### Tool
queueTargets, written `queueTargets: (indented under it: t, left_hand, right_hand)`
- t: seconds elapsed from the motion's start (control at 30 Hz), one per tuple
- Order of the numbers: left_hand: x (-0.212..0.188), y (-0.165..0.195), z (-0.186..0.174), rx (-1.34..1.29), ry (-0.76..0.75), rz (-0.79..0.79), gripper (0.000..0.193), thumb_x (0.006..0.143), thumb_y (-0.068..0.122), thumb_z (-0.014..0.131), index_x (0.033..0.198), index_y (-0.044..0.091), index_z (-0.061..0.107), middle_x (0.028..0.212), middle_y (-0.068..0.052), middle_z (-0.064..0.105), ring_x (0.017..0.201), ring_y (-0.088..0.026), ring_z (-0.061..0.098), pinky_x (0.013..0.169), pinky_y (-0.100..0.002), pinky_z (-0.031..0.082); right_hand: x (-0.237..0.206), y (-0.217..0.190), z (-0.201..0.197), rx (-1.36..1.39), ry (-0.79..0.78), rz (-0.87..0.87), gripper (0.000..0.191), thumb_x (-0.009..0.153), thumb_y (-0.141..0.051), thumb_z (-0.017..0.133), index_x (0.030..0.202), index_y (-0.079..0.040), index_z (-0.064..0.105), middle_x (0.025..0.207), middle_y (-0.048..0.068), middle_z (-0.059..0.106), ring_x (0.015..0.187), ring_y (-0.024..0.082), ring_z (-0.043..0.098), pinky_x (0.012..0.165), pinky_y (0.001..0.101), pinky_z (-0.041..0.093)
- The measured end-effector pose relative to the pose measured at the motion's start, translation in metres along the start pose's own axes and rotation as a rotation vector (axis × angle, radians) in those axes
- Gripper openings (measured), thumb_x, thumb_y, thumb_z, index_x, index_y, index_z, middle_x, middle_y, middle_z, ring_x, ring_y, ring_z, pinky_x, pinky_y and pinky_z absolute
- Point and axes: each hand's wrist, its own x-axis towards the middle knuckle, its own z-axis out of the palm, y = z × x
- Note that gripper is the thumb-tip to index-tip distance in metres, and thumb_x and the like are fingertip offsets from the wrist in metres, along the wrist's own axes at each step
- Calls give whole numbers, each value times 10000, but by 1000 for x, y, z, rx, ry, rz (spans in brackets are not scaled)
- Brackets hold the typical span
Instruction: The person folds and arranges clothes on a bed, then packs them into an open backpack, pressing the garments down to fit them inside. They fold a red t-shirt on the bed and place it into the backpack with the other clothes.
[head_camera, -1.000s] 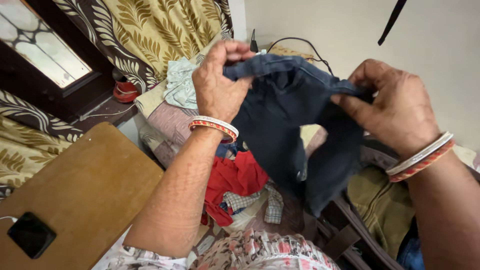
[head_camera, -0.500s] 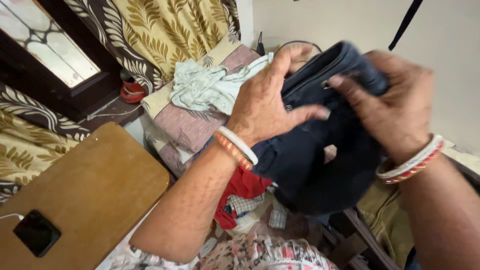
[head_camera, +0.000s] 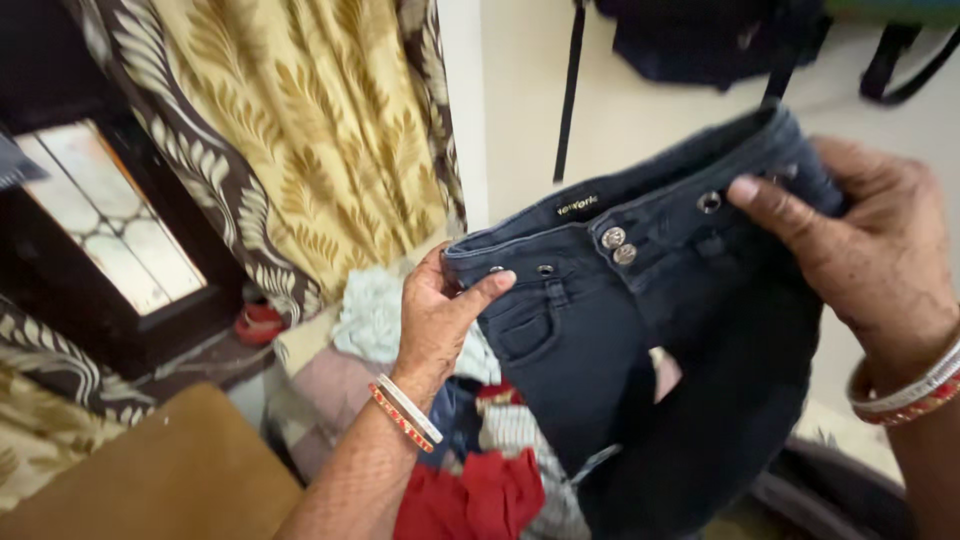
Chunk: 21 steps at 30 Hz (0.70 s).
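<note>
I hold up a pair of dark navy jeans (head_camera: 650, 340) by the waistband, stretched between both hands, front side facing me with metal buttons showing. My left hand (head_camera: 440, 315) pinches the left end of the waistband, thumb over the edge. My right hand (head_camera: 860, 250) grips the right end, thumb pressed on the denim. Both wrists wear red and white bangles. The legs hang down over a heap of clothes.
A pile of clothes (head_camera: 470, 480) lies below: pale green, pink, red and striped pieces. A yellow and brown leaf-print curtain (head_camera: 300, 150) hangs at the left, beside a dark glazed cabinet (head_camera: 100, 230). A brown wooden surface (head_camera: 170, 480) sits lower left. Dark bags hang on the wall (head_camera: 700, 40).
The jeans were bunched between my hands; now they are spread out by the waistband and raised. The view has tilted upward and closer.
</note>
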Motion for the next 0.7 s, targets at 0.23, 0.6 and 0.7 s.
queueTargets:
  t: [0.23, 0.6, 0.7]
  left_hand:
    - [62, 91, 5, 393, -267, 71, 388, 877, 237, 827, 1149, -21, 726, 1044, -61, 777, 941, -115, 696, 882, -280, 590]
    - [145, 81, 65, 89, -251, -154, 413, 795, 276, 853, 1076, -9, 751, 960, -57, 777, 853, -155, 718, 784, -317, 599]
    - [142, 69, 99, 189, -198, 20, 417, 843, 342, 822, 1066, -4, 752, 951, -56, 768, 832, -134, 699, 760, -291, 584]
  right_hand:
    - [43, 42, -38, 44, -99, 133, 337, 820, -103, 800, 1138, 3, 762, 912, 160, 798, 773, 243, 782, 755, 407, 652]
    - [81, 57, 23, 400, -41, 272, 152, 908, -135, 727, 1030, -45, 741, 934, 45, 754, 786, 130, 689, 710, 271, 547]
    - [73, 20, 38, 505, -137, 197, 191, 953, -158, 690, 1083, -26, 738, 917, 28, 706, 773, 137, 620, 661, 274, 481]
